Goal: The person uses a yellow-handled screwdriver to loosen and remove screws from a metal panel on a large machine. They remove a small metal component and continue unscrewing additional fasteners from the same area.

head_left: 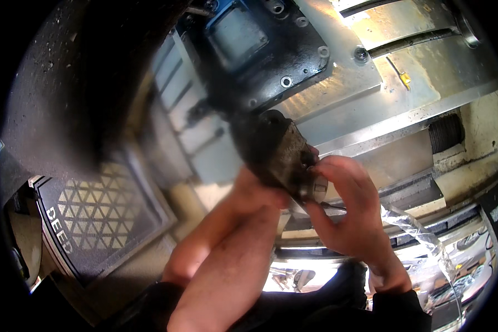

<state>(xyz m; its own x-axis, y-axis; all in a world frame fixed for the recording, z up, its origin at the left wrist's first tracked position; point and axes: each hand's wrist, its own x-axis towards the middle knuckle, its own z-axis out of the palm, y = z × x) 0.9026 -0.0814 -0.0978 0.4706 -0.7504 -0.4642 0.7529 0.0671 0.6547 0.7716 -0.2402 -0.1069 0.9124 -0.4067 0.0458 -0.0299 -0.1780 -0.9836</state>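
A dark, worn metal block (pixel 285 152) is in the middle, tilted, with a pale round metal end piece (pixel 319 188) at its lower right. My right hand (pixel 348 205) is closed on this end, its fingers on the upper side and thumb below. Beside the thumb, a thin dark rod or cable (pixel 333 207) sticks out. My left hand (pixel 260 192) is against the lower left side of the block, its fingers hidden behind it. Two bare forearms (pixel 221 271) overlap at the lower left; I cannot tell whether both are mine.
Beyond the block, a black plate with bolt holes (pixel 304 58) lies on a metal machine table (pixel 348 105). A small yellow-ended tool (pixel 405 79) rests on that table. Left are a large dark machine body (pixel 83 99) and a triangle-patterned mat (pixel 99 221). A foil-wrapped hose (pixel 418 229) runs at right.
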